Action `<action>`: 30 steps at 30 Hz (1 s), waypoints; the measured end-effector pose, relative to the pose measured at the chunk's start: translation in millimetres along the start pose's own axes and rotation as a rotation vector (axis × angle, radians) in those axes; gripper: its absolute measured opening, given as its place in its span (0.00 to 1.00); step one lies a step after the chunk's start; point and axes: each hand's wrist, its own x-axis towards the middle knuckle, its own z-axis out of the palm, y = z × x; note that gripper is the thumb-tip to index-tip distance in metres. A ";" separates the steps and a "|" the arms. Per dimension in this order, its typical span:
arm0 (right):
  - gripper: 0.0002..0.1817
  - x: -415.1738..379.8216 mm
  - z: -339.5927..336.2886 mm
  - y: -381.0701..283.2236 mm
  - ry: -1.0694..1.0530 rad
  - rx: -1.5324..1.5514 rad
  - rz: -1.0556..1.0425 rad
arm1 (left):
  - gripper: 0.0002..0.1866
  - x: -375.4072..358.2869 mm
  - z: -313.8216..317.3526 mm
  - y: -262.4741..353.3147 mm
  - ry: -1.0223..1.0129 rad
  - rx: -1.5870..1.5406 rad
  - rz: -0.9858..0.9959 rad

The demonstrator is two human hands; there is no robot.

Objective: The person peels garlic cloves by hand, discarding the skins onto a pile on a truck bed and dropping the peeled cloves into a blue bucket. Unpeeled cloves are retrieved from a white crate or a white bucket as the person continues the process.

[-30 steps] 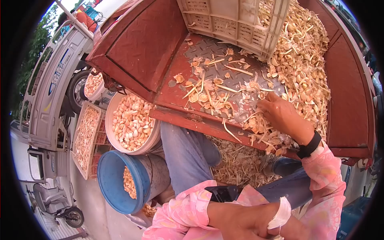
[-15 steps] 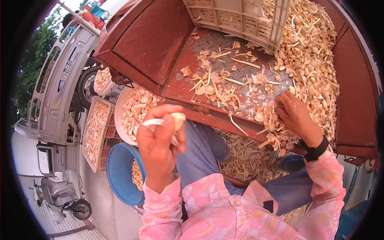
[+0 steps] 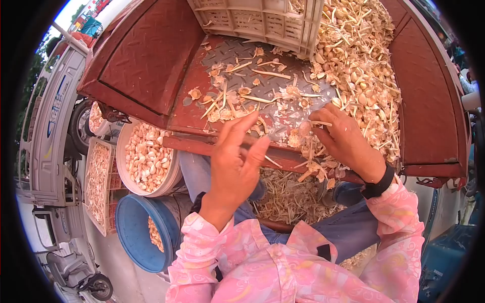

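My left hand (image 3: pixel 233 169) hovers over the front edge of the red truck bed, thumb and fingers apart, with nothing visible in it. My right hand (image 3: pixel 351 146) is at the near side of the garlic heap (image 3: pixel 361 76), its fingers bent together around a short dry garlic stem (image 3: pixel 321 123). Its fingertips are partly hidden. Papery skins and root ends (image 3: pixel 316 164) lie just below that hand, over the bed's edge. Loose garlic stems (image 3: pixel 257 99) and skins are scattered on the metal floor (image 3: pixel 212 53) between the hands.
A white plastic crate (image 3: pixel 262 22) stands tilted in the bed. To the left are a white bucket of garlic cloves (image 3: pixel 146 159), a blue bucket (image 3: pixel 134 227) with some cloves, and a filled crate (image 3: pixel 98 177). Stem waste (image 3: pixel 293 194) lies below. A parked scooter (image 3: pixel 76 272) is behind.
My left hand has moved right toward the bed and opened; the garlic clove it held is no longer in it. My right hand stays by the heap, now with a stem at its fingers. The view has shifted.
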 end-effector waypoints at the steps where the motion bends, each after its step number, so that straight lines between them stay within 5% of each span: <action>1: 0.12 -0.9 -1.6 -4.1 0.009 0.023 -0.011 | 0.21 5.3 24.9 -2.2 -0.086 -0.017 -0.024; 6: 0.11 -9.3 -14.6 -17.2 0.093 0.129 -0.018 | 0.12 17.7 72.7 -17.9 -0.367 -0.638 -0.543; 9: 0.09 -15.6 -10.9 -8.7 0.177 0.193 0.014 | 0.09 9.8 92.3 -18.9 -0.253 -1.018 -0.557; 13: 0.07 -16.7 -6.2 -2.7 0.239 0.235 0.062 | 0.10 7.8 106.3 -16.7 -0.197 -1.023 -0.530; 17: 0.05 -20.0 -6.2 -4.7 0.210 0.245 0.069 | 0.12 6.9 99.1 -6.6 -0.150 -0.651 -0.342; 25: 0.09 -28.5 -14.1 -9.0 0.100 -0.004 -0.101 | 0.13 -13.4 97.3 -6.3 -0.242 -0.805 -0.235; 28: 0.12 -31.5 -8.4 -5.9 0.079 0.504 0.321 | 0.14 -14.5 94.7 -6.2 -0.234 -0.835 -0.232; 30: 0.13 -33.9 -11.8 1.6 -0.015 0.286 0.327 | 0.15 -17.4 78.7 -6.4 -0.141 -0.781 -0.201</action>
